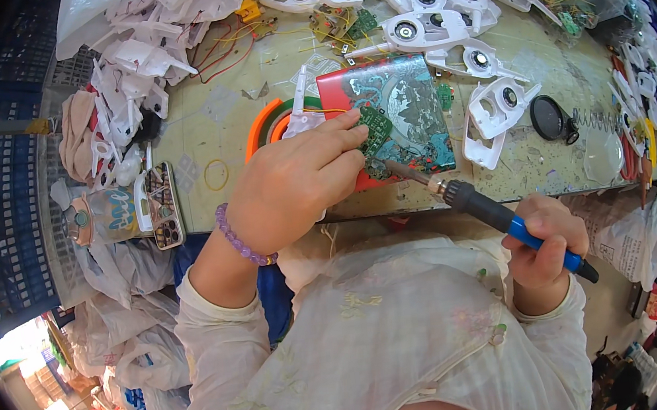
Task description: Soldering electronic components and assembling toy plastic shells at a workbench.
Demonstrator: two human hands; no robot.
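My right hand (547, 240) grips a soldering iron (476, 201) with a blue and black handle. Its metal tip points left, close to the lower edge of a green circuit board (376, 129); whether the two touch I cannot make out. The board is pinched at the fingertips of my left hand (302, 177), over a red book (335, 92) with a dark patterned cover. A white plastic part (303, 99) with thin yellow wire rises behind my left fingers, partly hidden by them. Orange and green tape rolls (258, 128) lie just behind that hand.
White plastic housings (422, 27) with round speakers crowd the back; one housing (495, 115) lies right of the book. More white parts (137, 61), a phone (163, 205) and a bottle (105, 216) stand left. A black round lid (550, 118) and metal spring (596, 121) lie right.
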